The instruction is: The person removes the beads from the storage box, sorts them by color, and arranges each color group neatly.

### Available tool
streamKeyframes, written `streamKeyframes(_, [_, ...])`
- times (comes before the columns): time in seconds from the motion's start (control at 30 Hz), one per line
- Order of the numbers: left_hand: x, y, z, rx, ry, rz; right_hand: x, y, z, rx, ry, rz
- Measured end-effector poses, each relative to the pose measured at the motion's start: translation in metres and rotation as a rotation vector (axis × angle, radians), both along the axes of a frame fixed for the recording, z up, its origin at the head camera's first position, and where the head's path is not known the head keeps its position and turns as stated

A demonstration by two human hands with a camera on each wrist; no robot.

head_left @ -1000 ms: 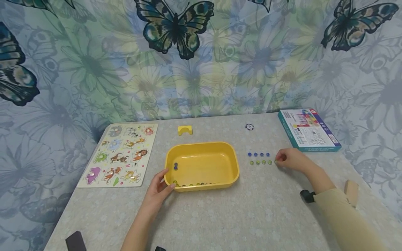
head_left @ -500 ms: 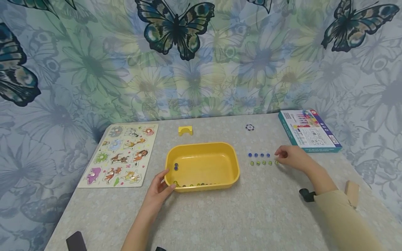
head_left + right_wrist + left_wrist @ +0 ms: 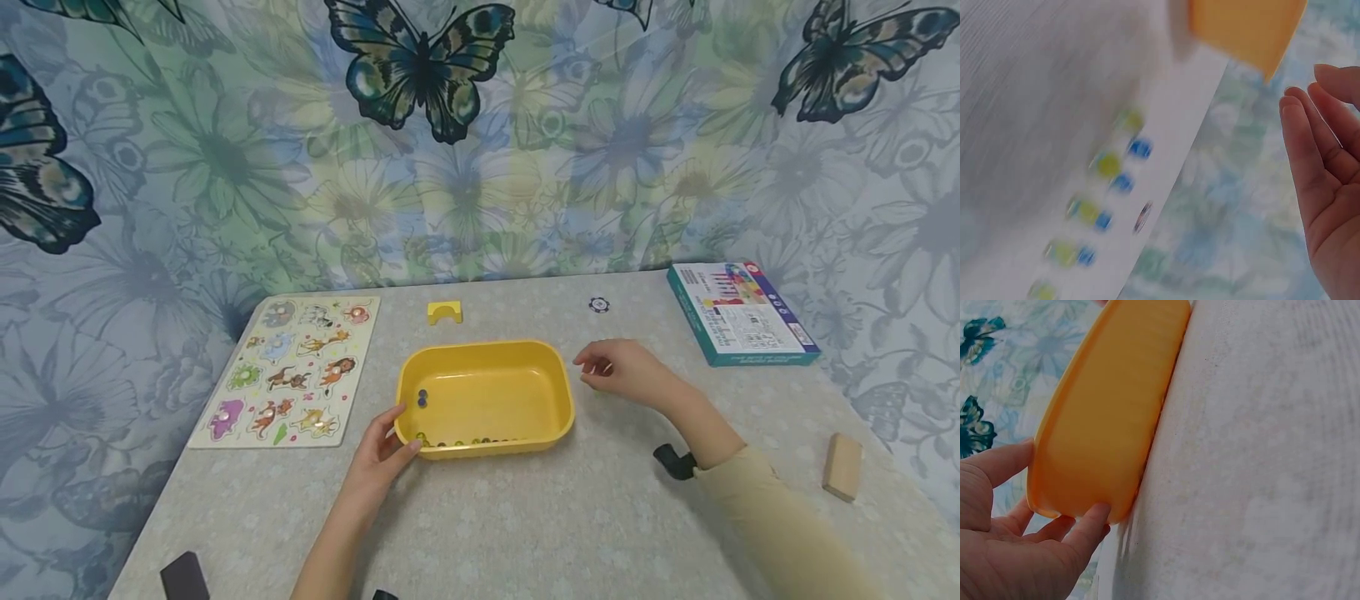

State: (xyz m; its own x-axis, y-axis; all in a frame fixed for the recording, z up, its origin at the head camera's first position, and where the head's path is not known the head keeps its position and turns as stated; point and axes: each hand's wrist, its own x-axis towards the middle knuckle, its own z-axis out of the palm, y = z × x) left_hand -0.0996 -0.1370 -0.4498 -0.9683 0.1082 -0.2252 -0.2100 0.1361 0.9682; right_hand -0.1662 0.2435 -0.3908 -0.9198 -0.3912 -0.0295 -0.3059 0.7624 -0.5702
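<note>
My left hand (image 3: 381, 450) grips the left end of the yellow tray (image 3: 487, 354), its thumb and fingertips against the rim and wall in the left wrist view. Blue marbles (image 3: 423, 398) lie at the tray's left side, and several yellow-green and dark ones along its front wall. My right hand (image 3: 622, 367) hovers just right of the tray, fingers loosely bent and nothing between them. Beneath it, mostly hidden in the head view, are two rows of marbles; the right wrist view shows green marbles (image 3: 1109, 165) beside blue marbles (image 3: 1140, 148), blurred.
An animal puzzle board (image 3: 288, 375) lies left of the tray. Behind it stand a yellow arch block (image 3: 445, 312) and a round patterned chip (image 3: 599, 305). A boxed game (image 3: 742, 312) is at the back right, a wooden block (image 3: 843, 467) at the right, a dark block (image 3: 184, 576) front left.
My right hand has left the last green marble at the row's right end and moved left to beside the tray. The left hand and tray have stayed in place.
</note>
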Motion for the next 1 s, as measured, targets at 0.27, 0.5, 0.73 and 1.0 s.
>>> streamKeyframes(0.27, [-0.001,0.000,0.000,0.004,0.003,0.000,-0.002,-0.057,-0.003,0.038,-0.034,0.216])
streamKeyframes(0.5, [-0.001,0.001,0.000,0.009,0.005,0.000,-0.001,-0.080,-0.012,0.147,-0.129,0.271])
streamKeyframes(0.73, [0.000,0.001,-0.001,0.017,0.016,-0.004,-0.001,-0.093,-0.015,0.245,-0.231,0.265])
streamKeyframes(1.0, [0.000,0.000,-0.001,0.011,0.013,0.005,-0.001,-0.103,-0.021,0.284,-0.311,0.292])
